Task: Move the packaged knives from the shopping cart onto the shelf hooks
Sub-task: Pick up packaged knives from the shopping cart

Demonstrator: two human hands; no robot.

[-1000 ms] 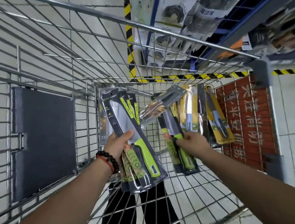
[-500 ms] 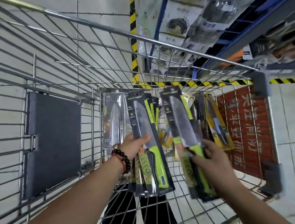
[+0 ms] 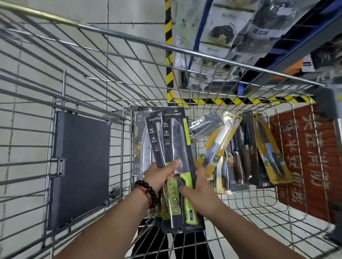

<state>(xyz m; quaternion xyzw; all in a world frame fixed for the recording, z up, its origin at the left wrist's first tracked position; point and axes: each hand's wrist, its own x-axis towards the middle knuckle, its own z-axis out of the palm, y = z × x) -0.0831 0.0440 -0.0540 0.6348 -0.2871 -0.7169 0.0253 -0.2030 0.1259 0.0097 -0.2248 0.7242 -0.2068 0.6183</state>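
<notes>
Head view, fingers outward. Left hand (image 3: 160, 175): thumb and fingers clamped round a fanned stack of green-handled knife packs (image 3: 176, 168), upright inside the shopping cart (image 3: 202, 55). Right hand (image 3: 198, 194): fingers wrapped over the stack's right edge, thumb on the front card, steadying it. Loose stock: yellow-carded knives (image 3: 219, 145) and dark-carded knives (image 3: 249, 149) leaning against the cart's far wall, well apart from the hands. Grey flap (image 3: 79, 166) at left. Hanging goods on the shelf (image 3: 300, 51) above right; knife hooks not identifiable.

Progress, as judged: collecting only; nothing visibly hung, and several packs remain.

Change from half a second earlier: the right hand's separate pack has merged into the left-hand stack; both hands now share one bundle.
</notes>
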